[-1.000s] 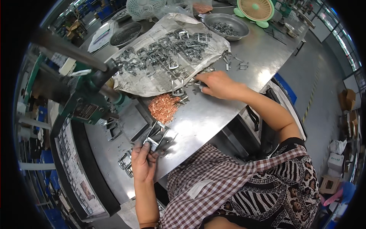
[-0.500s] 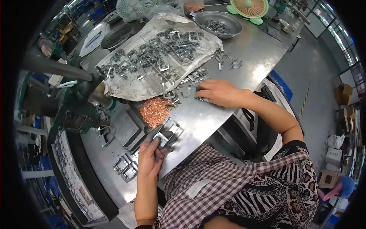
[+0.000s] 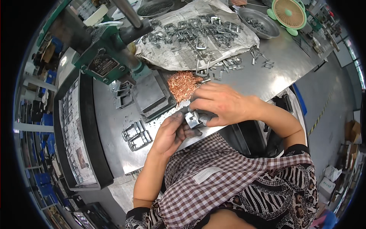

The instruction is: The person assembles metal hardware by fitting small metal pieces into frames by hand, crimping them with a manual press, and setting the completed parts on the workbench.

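A shiny silver metal buckle [image 3: 193,120] is held close to the table's front edge, its flat plate facing up. My left hand [image 3: 172,134] grips it from the left, thumb on the near side and darkened fingertips underneath. Closed over its right side is my right hand [image 3: 219,103], with thumb and fingers pressed together there. Those fingers hide part of the buckle, and I cannot tell whether they also hold a small part. Just beyond lies a heap of copper-coloured pins [image 3: 182,87]. Small silver clips [image 3: 228,64] are scattered farther back.
A green press [image 3: 101,61] with a steel base block [image 3: 149,91] stands at left. Two buckles [image 3: 137,135] lie near the left forearm. Many frames cover a paper sheet [image 3: 164,57]. A metal bowl [image 3: 263,26], a fan [image 3: 288,14] and a black-rimmed tray [image 3: 93,152] surround the work area.
My right hand has come from the small clips by the paper to the buckle in my left hand. The buckle is turned differently. The whole view has shifted, so the bench appears farther right.
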Available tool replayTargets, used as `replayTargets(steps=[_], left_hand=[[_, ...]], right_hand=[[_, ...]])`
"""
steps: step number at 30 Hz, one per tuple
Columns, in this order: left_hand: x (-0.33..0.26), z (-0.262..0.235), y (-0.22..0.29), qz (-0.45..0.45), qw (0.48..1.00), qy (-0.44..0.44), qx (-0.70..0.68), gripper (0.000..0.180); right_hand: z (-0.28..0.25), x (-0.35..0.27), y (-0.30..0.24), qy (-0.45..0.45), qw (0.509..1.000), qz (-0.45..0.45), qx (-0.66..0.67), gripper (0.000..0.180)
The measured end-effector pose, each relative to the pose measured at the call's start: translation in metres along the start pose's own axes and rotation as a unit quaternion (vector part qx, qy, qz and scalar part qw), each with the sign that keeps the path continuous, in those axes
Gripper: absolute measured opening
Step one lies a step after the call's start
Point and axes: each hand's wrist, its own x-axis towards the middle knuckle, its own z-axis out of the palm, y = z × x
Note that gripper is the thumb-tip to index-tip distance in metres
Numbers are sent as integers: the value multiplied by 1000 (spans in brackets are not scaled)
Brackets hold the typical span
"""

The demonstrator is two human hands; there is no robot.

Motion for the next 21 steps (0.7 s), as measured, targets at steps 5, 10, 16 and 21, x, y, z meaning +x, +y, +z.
replayTargets(steps=[5, 10, 16, 21], left_hand=[[2, 8, 3, -1, 999, 19, 48, 35], [4, 4, 4, -2, 998, 22, 65, 36], [5, 7, 3, -18, 996, 51, 73, 35], [2, 4, 2, -15, 997, 66, 48, 30]], right_hand=[[2, 6, 1, -19, 1000, -12, 13, 42], [-2, 8, 6, -50, 998, -13, 21, 39], [-7, 11, 3, -78, 996, -26, 30, 38], [-8, 8, 2, -38, 998, -21, 33, 39]])
